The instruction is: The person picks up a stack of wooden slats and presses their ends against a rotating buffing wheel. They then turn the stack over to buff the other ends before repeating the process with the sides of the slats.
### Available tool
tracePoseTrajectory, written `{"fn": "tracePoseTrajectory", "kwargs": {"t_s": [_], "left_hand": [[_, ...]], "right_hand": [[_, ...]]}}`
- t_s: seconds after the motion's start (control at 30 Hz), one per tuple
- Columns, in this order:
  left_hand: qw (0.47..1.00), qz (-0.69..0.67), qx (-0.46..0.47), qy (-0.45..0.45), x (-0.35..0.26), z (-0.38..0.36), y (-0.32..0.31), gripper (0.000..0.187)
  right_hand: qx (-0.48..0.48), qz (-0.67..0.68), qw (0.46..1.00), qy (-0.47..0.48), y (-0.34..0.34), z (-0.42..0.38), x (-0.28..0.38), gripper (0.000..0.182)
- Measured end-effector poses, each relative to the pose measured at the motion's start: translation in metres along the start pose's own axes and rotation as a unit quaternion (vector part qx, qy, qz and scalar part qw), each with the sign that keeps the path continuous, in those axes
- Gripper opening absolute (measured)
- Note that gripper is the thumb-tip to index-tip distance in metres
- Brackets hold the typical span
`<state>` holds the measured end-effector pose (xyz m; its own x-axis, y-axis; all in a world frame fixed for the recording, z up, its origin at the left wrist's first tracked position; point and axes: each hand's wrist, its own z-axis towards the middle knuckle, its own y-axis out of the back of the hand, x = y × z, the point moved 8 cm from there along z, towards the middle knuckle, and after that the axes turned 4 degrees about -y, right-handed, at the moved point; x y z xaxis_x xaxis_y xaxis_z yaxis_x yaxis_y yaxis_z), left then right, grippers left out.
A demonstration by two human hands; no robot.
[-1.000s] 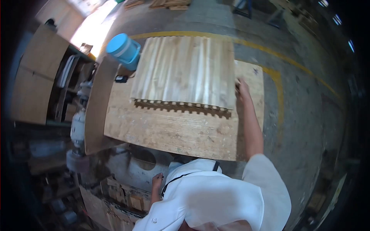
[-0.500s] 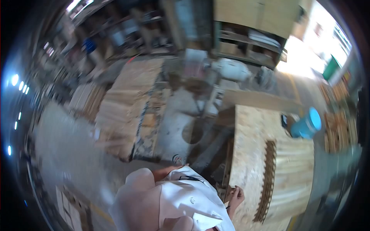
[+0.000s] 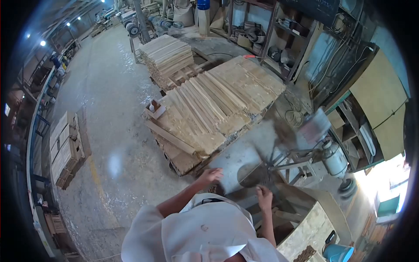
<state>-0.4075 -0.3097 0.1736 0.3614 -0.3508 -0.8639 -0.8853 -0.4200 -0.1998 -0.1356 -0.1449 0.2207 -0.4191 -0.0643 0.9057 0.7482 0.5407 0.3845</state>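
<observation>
My left hand [image 3: 211,175] is in front of my body, just off the near edge of a low worktable [image 3: 260,82]. Its fingers are loosely bent and apart, and nothing shows in them. Lower and to the right, my right hand [image 3: 264,197] has its fingers curled together; whether they hold anything small is hidden. Neither hand touches the table. Long thin wooden strips [image 3: 208,99] lie side by side across the worktable. A flat wooden board [image 3: 171,137] rests along its near left side, by a small box [image 3: 156,111] with a white bottle [image 3: 152,106] in it.
Behind the worktable stands a stack of wooden slats [image 3: 167,56]. A second table [image 3: 307,231] at lower right bears a blue bucket [image 3: 338,252]. A machine with a pale cylindrical body [image 3: 334,158] stands right. Bundled wood [image 3: 66,150] lies on the floor at left.
My view has swung left, bringing the strip-covered worktable to the centre. My right hand has come away from the second table's edge. My left hand now shows more fully in front of me.
</observation>
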Motion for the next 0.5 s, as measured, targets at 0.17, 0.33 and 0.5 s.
{"fn": "tracePoseTrajectory", "kwargs": {"t_s": [0.17,0.33,0.5], "left_hand": [[0.982,-0.073,-0.172,0.007,-0.026,-0.02,0.095,0.056],[0.962,-0.124,-0.242,0.003,-0.04,-0.012,0.112,0.058],[0.948,-0.142,-0.283,0.018,-0.059,0.039,0.093,0.059]], "right_hand": [[0.16,-0.128,0.979,0.02,-0.083,0.103,0.073,0.034],[0.175,-0.131,0.975,0.044,-0.102,0.235,0.075,0.037],[0.152,-0.216,0.96,0.095,-0.108,0.384,0.081,0.04]]}}
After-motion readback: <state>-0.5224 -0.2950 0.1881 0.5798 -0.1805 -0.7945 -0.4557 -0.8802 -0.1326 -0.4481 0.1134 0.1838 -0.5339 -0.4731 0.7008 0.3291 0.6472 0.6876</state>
